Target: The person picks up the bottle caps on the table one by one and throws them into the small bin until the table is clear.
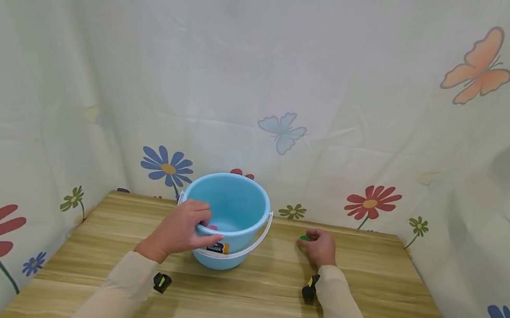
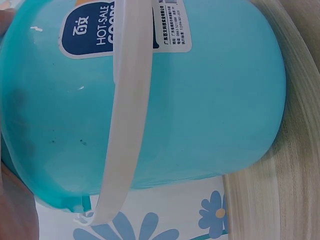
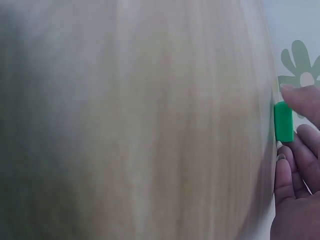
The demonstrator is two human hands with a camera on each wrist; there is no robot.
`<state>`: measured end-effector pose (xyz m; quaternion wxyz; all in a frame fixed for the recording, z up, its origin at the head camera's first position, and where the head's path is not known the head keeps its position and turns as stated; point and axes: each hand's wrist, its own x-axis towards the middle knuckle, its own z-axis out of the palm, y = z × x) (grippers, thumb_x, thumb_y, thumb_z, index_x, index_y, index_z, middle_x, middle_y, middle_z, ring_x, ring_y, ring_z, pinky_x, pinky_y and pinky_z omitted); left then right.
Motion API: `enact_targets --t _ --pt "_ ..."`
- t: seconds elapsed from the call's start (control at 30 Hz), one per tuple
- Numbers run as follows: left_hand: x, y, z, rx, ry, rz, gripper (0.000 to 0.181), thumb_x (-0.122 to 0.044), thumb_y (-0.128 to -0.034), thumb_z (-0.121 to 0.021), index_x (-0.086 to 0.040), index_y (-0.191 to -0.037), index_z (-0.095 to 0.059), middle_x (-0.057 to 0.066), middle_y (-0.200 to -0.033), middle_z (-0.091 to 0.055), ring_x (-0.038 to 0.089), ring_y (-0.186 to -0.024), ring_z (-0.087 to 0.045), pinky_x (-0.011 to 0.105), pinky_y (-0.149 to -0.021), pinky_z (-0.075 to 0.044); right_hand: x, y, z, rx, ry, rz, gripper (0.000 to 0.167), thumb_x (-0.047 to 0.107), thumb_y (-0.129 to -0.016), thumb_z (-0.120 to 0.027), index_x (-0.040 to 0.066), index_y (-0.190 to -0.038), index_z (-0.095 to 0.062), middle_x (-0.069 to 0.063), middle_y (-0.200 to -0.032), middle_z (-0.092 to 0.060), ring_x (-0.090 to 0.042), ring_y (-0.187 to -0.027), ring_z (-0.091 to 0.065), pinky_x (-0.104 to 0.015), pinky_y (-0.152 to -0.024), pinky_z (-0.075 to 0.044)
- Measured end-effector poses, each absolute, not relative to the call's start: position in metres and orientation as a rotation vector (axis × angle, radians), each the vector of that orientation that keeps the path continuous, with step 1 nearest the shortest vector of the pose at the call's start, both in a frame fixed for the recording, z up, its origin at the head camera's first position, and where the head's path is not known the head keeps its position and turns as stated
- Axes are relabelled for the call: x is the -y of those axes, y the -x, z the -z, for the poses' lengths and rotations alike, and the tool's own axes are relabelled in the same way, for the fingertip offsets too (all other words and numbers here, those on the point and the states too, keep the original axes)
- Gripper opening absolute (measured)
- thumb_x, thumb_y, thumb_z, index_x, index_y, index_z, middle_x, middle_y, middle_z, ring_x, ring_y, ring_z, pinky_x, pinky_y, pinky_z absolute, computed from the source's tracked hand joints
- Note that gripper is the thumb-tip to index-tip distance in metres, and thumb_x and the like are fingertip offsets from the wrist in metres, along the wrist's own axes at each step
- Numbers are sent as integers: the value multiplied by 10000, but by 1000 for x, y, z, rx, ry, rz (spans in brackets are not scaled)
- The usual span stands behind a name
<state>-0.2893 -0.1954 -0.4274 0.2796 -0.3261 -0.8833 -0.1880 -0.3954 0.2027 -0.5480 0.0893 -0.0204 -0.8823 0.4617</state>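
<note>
A light blue bucket [image 1: 227, 240] with a white handle [image 1: 244, 252] stands upright on the wooden table. My left hand [image 1: 183, 227] grips the near left of its rim, thumb outside and fingers over the inner side. Part of something pink [image 1: 212, 227] shows inside the bucket, mostly hidden by that hand. To the right of the bucket, my right hand [image 1: 319, 246] pinches a small green block [image 3: 284, 122] between thumb and fingers, low at the table's far side. The left wrist view shows the bucket's side with its dark label [image 2: 90, 30] and handle close up.
The wood-grain table [image 1: 237, 314] ends at a pale curtain [image 1: 246, 74] printed with flowers and butterflies. More curtain hangs along the left and right sides. A black wrist mount with a yellow mark [image 1: 310, 288] sits by the right wrist, another [image 1: 162, 283] by the left.
</note>
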Motion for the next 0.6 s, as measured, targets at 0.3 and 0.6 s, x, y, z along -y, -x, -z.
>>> enact_targets --t 0.3,0.6 --pt "196 291 427 2371 864 501 498 -531 -771 -834 -229 -686 -448 -112 -703 -389 61 -723 -420 274 -707 -425 -200 396 547 2631 102 -1382 404 115 -801 -851 -22 -1156 -715 -206 -1102 -723 -346 -1029 -678 -481 -918 -545" --pt "195 291 426 2375 865 501 505 -557 -789 -811 -231 -689 -438 -115 -706 -379 58 -713 -412 274 -702 -417 -206 395 545 2660 46 -1386 397 83 -776 -859 -26 -1132 -721 -202 -1083 -737 -324 -1014 -691 -458 -907 -553"
